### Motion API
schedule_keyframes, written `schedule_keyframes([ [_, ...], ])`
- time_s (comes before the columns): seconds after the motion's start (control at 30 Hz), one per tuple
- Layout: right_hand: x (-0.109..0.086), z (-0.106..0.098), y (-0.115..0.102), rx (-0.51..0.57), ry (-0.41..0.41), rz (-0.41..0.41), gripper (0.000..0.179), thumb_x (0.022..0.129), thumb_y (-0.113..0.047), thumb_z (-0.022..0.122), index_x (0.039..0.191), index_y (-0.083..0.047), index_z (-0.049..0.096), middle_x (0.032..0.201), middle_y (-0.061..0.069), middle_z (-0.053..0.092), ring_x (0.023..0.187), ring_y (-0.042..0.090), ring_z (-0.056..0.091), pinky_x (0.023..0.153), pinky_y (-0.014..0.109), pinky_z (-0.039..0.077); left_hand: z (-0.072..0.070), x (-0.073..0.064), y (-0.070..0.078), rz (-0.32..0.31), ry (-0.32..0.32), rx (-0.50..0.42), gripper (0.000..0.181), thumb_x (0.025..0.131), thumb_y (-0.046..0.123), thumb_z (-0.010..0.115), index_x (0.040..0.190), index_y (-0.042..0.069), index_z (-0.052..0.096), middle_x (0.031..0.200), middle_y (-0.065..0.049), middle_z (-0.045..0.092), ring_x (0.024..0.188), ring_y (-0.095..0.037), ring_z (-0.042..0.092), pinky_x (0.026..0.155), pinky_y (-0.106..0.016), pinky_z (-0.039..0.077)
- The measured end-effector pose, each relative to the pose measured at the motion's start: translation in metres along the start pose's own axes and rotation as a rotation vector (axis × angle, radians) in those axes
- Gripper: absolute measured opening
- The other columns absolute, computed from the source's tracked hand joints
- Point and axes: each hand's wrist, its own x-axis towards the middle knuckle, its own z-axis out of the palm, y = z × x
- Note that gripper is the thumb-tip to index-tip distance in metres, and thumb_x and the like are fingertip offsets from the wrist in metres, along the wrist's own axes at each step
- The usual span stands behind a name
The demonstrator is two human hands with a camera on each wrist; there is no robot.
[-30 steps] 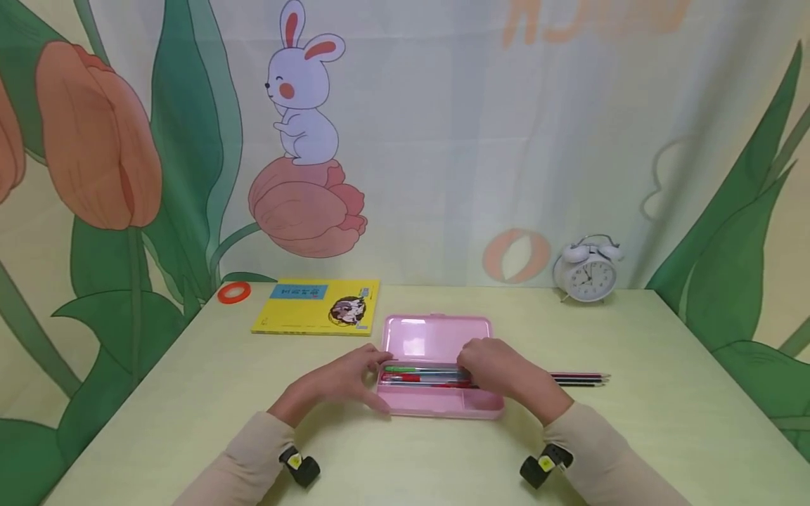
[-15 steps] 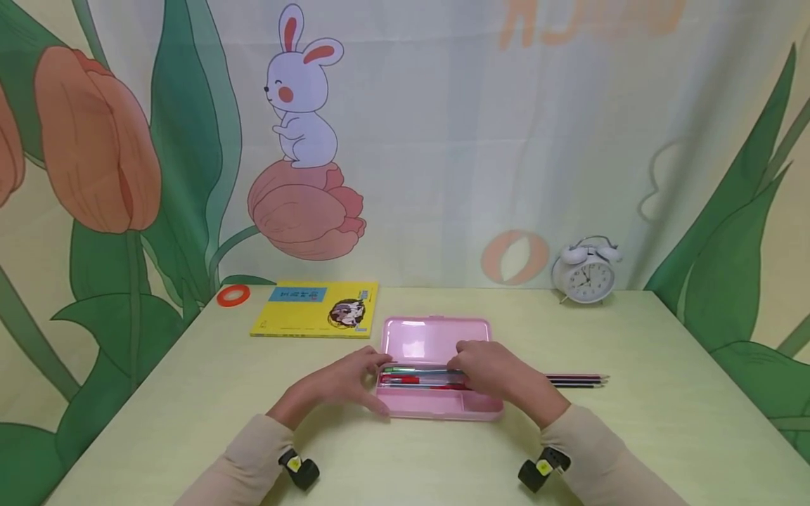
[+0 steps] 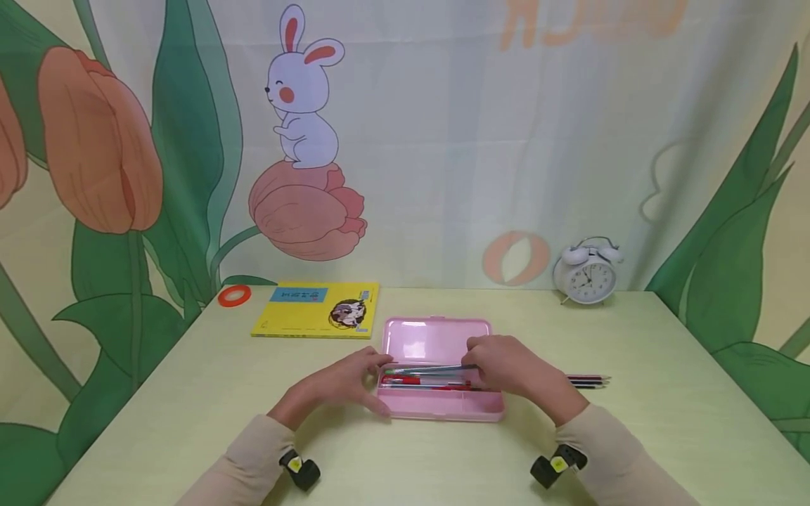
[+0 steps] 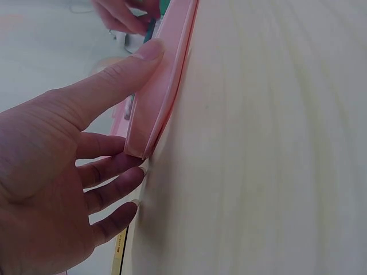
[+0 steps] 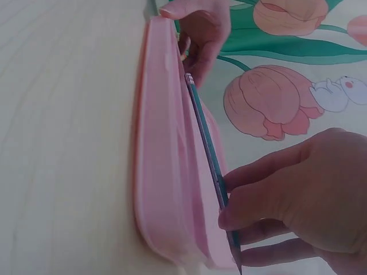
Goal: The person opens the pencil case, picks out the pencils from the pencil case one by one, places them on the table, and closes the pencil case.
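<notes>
An open pink pencil case (image 3: 436, 404) lies mid-table, its lid (image 3: 436, 339) flat behind the tray. Red and green pens (image 3: 418, 380) lie inside. My left hand (image 3: 344, 383) rests against the case's left end (image 4: 155, 109), thumb along the front wall and fingers straight. My right hand (image 3: 509, 365) pinches a teal pencil (image 3: 436, 368) between thumb and fingers; the pencil (image 5: 206, 154) is held slanted just above the tray, its tip toward the left hand.
Two or three pencils (image 3: 588, 381) lie on the table to the right of the case. A yellow book (image 3: 316, 309) and an orange tape ring (image 3: 234, 295) sit at the back left. A white alarm clock (image 3: 587, 275) stands back right.
My right hand has shifted slightly right and lifted the teal pencil's end up out of the tray. The left hand has stayed on the case's end.
</notes>
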Motion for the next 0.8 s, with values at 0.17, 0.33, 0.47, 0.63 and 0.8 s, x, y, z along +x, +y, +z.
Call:
schedule_keyframes([
  [0.17, -0.016, -0.008, 0.012, 0.059, -0.024, 0.047, 0.019, 0.083, 0.003, 0.075, 0.098, -0.007, 0.080, 0.082, -0.001, 0.061, 0.070, 0.013, 0.050, 0.063, 0.026, 0.045, 0.001, 0.000, -0.001, -0.004, 0.003, -0.001, 0.095, 0.071, 0.038, 0.092, 0.148, 0.005, 0.047, 0.120, -0.002, 0.051, 0.112, -0.022, 0.049, 0.100, -0.043, 0.044],
  [0.33, -0.041, -0.014, 0.030, 0.119, -0.002, 0.062, 0.021, 0.080, 0.006, 0.076, 0.096, -0.007, 0.080, 0.083, -0.002, 0.063, 0.071, 0.010, 0.051, 0.064, 0.027, 0.048, 0.001, 0.001, -0.001, 0.003, 0.001, -0.009, 0.095, 0.071, 0.037, 0.092, 0.147, 0.004, 0.047, 0.121, -0.004, 0.052, 0.112, -0.023, 0.049, 0.100, -0.044, 0.043],
  [0.47, -0.066, -0.016, 0.047, 0.159, -0.029, 0.088, 0.021, 0.080, 0.006, 0.077, 0.090, -0.012, 0.080, 0.080, -0.007, 0.060, 0.068, 0.008, 0.049, 0.062, 0.025, 0.047, 0.002, 0.002, -0.002, -0.005, 0.001, -0.007, 0.095, 0.071, 0.037, 0.092, 0.148, 0.004, 0.047, 0.121, -0.004, 0.052, 0.112, -0.022, 0.048, 0.100, -0.044, 0.044],
  [0.63, -0.102, -0.011, 0.075, 0.228, -0.045, 0.100, 0.024, 0.079, 0.007, 0.076, 0.093, -0.012, 0.081, 0.082, -0.010, 0.062, 0.069, 0.004, 0.050, 0.062, 0.024, 0.049, 0.002, 0.001, -0.001, -0.005, -0.001, -0.001, 0.096, 0.071, 0.038, 0.092, 0.148, 0.004, 0.046, 0.121, -0.003, 0.052, 0.111, -0.022, 0.049, 0.100, -0.043, 0.044],
  [0.8, -0.134, -0.010, 0.102, 0.314, -0.046, 0.109, 0.024, 0.077, 0.009, 0.075, 0.095, -0.006, 0.081, 0.083, -0.007, 0.065, 0.069, 0.002, 0.052, 0.059, 0.025, 0.049, 0.002, 0.000, 0.000, 0.006, 0.003, 0.007, 0.095, 0.071, 0.037, 0.092, 0.147, 0.003, 0.046, 0.120, -0.003, 0.052, 0.111, -0.022, 0.049, 0.098, -0.043, 0.045],
])
